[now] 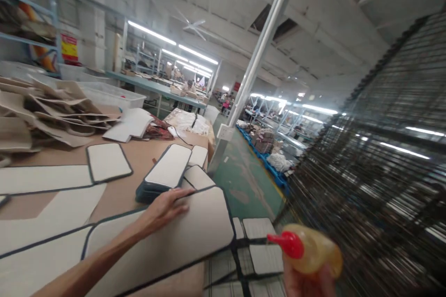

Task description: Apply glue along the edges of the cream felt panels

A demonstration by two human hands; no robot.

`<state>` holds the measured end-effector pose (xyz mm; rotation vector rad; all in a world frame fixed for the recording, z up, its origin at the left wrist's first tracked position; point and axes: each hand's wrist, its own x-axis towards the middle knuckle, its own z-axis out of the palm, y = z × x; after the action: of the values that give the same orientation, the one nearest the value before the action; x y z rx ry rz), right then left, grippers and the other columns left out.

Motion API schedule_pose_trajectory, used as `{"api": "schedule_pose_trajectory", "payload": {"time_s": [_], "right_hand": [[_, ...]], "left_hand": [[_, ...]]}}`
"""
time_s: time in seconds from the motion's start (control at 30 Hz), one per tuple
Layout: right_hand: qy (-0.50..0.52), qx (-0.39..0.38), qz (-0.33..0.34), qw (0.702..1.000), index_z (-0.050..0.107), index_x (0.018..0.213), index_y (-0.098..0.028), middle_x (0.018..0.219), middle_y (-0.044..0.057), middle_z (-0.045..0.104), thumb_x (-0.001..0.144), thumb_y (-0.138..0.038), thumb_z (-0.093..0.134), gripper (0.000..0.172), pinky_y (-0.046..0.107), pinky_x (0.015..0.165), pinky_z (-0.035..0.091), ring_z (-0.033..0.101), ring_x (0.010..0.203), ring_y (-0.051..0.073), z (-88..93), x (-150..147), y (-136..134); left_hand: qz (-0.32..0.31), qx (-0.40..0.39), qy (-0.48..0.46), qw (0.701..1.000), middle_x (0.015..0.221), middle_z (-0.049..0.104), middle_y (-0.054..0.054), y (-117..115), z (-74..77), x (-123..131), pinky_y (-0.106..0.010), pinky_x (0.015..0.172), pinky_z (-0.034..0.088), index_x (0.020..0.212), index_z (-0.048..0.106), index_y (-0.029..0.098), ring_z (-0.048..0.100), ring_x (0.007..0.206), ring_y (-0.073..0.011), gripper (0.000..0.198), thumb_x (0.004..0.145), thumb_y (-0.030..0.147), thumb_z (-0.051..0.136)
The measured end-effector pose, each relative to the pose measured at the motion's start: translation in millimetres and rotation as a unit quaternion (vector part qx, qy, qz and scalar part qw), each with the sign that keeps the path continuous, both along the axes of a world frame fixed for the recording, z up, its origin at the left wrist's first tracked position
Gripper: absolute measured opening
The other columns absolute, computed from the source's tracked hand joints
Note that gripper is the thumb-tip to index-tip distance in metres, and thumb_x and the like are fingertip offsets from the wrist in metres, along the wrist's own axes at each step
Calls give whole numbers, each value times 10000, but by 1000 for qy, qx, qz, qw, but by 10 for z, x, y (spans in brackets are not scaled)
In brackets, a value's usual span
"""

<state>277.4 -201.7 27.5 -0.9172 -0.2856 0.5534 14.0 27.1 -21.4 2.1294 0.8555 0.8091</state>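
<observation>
My left hand (pixel 170 209) reaches across a large white panel with dark edging (pixel 195 222) and grips its upper edge. The panel is tilted, and its rounded right end sticks out past the table edge. In my right hand (pixel 308 283), at the lower right, is a yellowish squeeze bottle (pixel 315 250). Its red nozzle (pixel 289 242) points left, apart from the panel; the fingers are partly cut off by the frame. Just beyond my left hand sits a stack of smaller white panels with dark edges (pixel 169 164).
The brown table (pixel 139 151) carries more edged panels (pixel 108 162) and a heap of beige pieces (pixel 52 111). A clear plastic bin (pixel 111 95) stands behind. A metal pole (pixel 258 55) rises past the table's end. At right is a wire rack (pixel 376 148); green floor (pixel 240 181) lies between.
</observation>
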Motion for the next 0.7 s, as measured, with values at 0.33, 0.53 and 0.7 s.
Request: {"api": "schedule_pose_trajectory", "payload": {"time_s": [0.33, 0.53, 0.7], "right_hand": [[43, -20, -71, 996, 649, 1007, -281, 1022, 3, 685, 503, -497, 792, 566, 368, 985, 440, 626, 960, 193, 535, 17, -343], [54, -22, -73, 996, 643, 1014, -284, 1035, -11, 682, 415, -471, 837, 656, 438, 1130, 241, 604, 999, 211, 547, 25, -639], [34, -26, -6, 999, 603, 1098, -323, 1123, -4, 654, 452, -449, 831, 697, 471, 1074, 346, 604, 1010, 227, 390, 166, -901]], "left_hand": [[-347, -26, 86, 933, 879, 634, -39, -527, 963, 311, -185, 600, 381, 1133, 676, 158, 545, 730, -141, 413, 729, 224, 620], [-423, -27, 117, 898, 874, 639, -49, -687, 1196, 395, -176, 591, 369, 1127, 684, 150, 531, 717, -133, 381, 763, 240, 618], [-452, -35, 106, 885, 917, 655, -97, -794, 1283, 440, -191, 594, 379, 1120, 685, 102, 538, 741, -161, 450, 778, 390, 642]]}}
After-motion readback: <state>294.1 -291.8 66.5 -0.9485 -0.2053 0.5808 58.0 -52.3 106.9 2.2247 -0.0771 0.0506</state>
